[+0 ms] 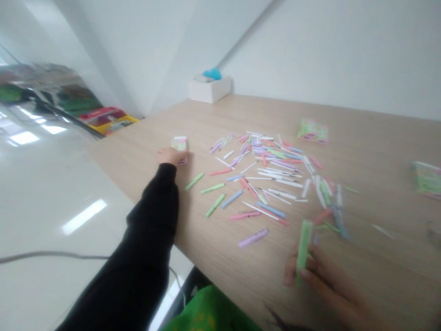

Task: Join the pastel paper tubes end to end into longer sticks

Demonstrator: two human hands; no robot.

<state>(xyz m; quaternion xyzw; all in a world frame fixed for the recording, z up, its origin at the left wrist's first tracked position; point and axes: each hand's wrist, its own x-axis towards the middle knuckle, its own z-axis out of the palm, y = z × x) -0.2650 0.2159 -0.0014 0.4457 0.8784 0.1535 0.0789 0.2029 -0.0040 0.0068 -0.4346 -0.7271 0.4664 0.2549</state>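
At the left side of the table, my left hand (170, 156) reaches out and closes over the lower part of a small printed packet (179, 144), pink, green and white. My right hand (322, 278) is near the front edge, pinching a flat light-green plastic strip (303, 243) between thumb and fingers, held roughly upright. Between the hands lie many scattered slim pieces: white sticks (279, 173), a purple strip (254, 238), green strips (215, 205), pink strips (245, 215) and blue strips (271, 209). Blur hides their exact kind.
Similar packets lie at the back, a green-pink packet (313, 132), and at the far right, another packet (427, 179). A white box (210, 88) with a blue item on top stands by the wall. A cable (51, 255) runs across the floor at left.
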